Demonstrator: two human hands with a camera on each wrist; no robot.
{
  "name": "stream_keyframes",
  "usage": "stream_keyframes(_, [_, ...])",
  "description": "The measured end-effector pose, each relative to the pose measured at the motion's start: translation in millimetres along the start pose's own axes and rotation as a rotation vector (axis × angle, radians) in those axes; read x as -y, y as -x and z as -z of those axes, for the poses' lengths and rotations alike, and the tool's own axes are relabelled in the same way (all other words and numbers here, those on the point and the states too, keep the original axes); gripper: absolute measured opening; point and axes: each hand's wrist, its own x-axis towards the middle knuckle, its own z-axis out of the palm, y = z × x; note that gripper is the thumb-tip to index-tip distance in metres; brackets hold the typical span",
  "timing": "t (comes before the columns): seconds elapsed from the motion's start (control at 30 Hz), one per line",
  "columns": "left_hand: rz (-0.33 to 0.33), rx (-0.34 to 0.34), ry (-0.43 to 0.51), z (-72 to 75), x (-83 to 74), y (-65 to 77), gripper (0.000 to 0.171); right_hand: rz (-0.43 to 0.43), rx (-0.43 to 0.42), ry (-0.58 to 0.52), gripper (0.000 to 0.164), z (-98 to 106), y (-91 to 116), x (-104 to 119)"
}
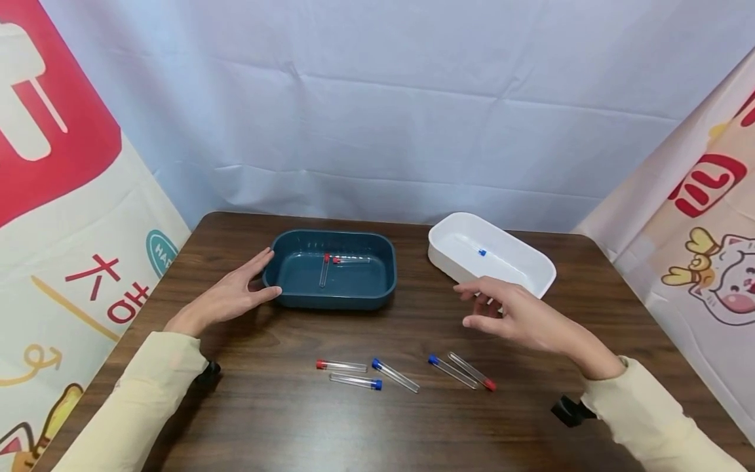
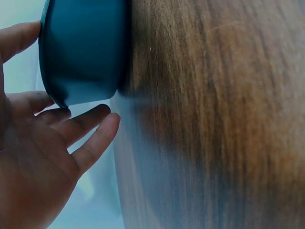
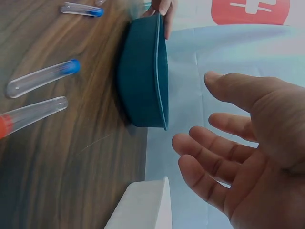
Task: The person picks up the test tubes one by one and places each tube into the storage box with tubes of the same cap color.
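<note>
Currently, the teal tray [image 1: 336, 302] is sitting on the wood-grain table [image 1: 330, 432], holding 2 red-capped test tubes [image 1: 325, 269], while the left hand [image 1: 232, 292], spread wide, is touching its rim. The right hand [image 1: 519, 316], fingers loosely bent, is hovering near the white tray [image 1: 468, 229].

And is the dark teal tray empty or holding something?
Holding something: in the head view, two red-capped tubes lie inside the teal tray.

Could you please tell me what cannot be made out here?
Head view: what the blue cap in the white tray belongs to, too faint against white.
Left wrist: the inside of the teal tray, hidden by its wall.
Right wrist: the red cap, partly cut by the left edge.
</note>
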Motion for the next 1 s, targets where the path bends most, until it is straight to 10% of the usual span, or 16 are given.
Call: stream_keyframes(1.0, [-0.016, -0.005, 0.021, -0.7, 0.8, 1.6, 0.089, -0.140, 0.008, 0.047, 0.050, -36, 71, -13])
